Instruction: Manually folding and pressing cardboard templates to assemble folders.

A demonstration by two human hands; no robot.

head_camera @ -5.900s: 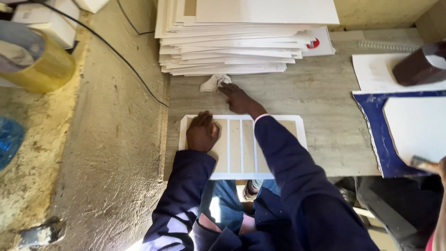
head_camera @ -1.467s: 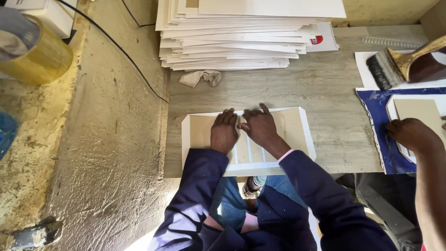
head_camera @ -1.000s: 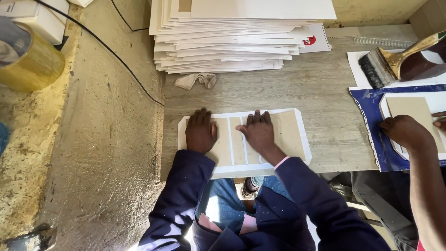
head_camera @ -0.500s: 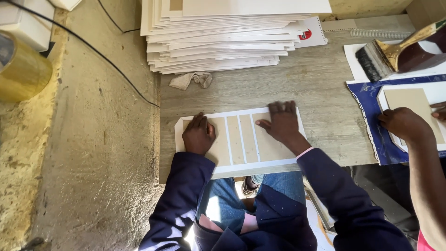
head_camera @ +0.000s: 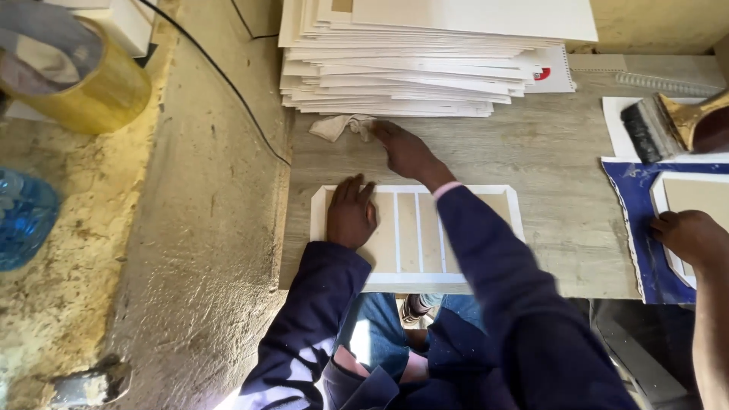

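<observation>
Stack of white boards [head_camera: 425,53] sits at the back of the grey wooden table [head_camera: 547,152]. The white cover sheet with tan board strips [head_camera: 414,243] lies flat at the table's near edge, overhanging slightly. Left hand [head_camera: 351,212] presses flat on its left panel, fingers together. Right hand [head_camera: 406,148] reaches to the crumpled cloth [head_camera: 342,125] below the stack, fingers extended, touching it, not visibly closed on it. Risk: with one hand pinning, the strips could shift or the sheet could slide off the edge. Strips look parallel, evenly gapped.
</observation>
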